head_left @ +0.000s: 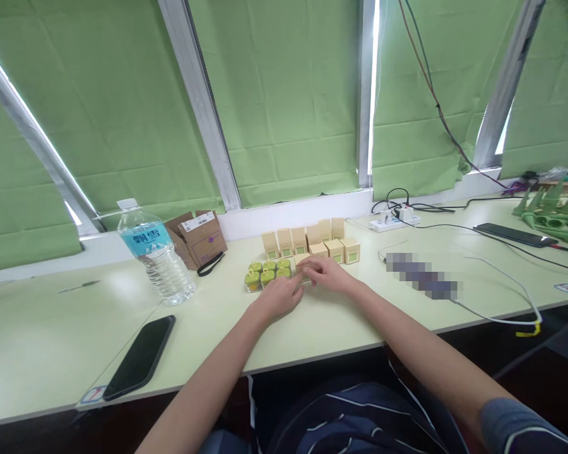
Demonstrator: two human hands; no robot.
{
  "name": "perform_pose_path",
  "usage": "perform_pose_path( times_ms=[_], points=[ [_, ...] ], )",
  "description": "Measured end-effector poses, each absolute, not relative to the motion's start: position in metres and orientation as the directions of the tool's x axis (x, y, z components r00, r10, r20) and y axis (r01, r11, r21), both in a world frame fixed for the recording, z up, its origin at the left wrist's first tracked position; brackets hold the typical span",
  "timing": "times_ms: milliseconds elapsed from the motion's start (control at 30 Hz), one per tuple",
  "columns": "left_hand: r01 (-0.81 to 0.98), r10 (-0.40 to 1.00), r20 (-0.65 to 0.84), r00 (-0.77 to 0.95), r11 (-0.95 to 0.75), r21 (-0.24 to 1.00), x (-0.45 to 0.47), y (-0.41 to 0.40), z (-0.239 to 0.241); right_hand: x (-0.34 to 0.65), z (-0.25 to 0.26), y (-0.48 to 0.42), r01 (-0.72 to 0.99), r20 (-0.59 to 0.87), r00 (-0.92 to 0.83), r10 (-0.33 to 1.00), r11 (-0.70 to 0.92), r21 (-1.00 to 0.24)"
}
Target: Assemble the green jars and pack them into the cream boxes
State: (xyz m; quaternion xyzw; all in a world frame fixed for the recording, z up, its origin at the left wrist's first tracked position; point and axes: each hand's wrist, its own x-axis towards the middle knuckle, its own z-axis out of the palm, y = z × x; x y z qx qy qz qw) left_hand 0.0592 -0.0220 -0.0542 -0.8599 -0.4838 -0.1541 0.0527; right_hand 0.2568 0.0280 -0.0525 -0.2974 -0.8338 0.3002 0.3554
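My left hand [280,295] and my right hand [325,273] meet at a small cream cardboard box [301,258], mostly hidden behind them. Curled fingers of both hands close around its near side, though their exact hold is partly covered. Immediately left of it, several small clear jars with green lids [267,276] stand grouped in two rows, each with a little loop on top. Behind and to the right, more cream boxes [351,251] stand in rows. The back ones have tall raised flaps [284,241].
Left of my arms are a water bottle [163,252], a brown carton [201,239] and a black phone [141,356]. On the right lie a power strip [394,221], cables, another phone [514,234] and green plastic pieces [553,214]. The table's front edge runs below my forearms.
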Motion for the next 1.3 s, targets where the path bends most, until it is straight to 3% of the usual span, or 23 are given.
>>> perform_pose_path(
  times_ms=[200,567,833,1100,1300],
  points=[
    [0.852,0.813,0.359,0.458,-0.517,0.084,0.055,-0.019,-0.052,0.257,-0.061,0.035,0.402,0.342,-0.607,0.717,0.649,-0.646],
    [0.906,0.742,0.624,0.245,-0.405,0.126,0.037,-0.005,-0.044,0.257,-0.063,0.037,0.547,0.217,-0.543,0.811,0.538,-0.642],
    [0.936,0.753,0.585,0.301,-0.35,-0.032,0.028,0.001,-0.048,0.259,-0.059,0.032,0.52,0.219,-0.604,0.766,0.588,-0.62],
    [0.884,0.723,0.573,0.386,-0.468,-0.005,0.03,0.0,-0.047,0.259,-0.059,0.032,0.513,0.23,-0.613,0.756,0.603,-0.611],
    [0.815,0.685,0.563,0.463,-0.579,0.034,0.037,-0.005,-0.045,0.26,-0.06,0.032,0.455,0.186,-0.634,0.75,0.557,-0.695]
  ],
)
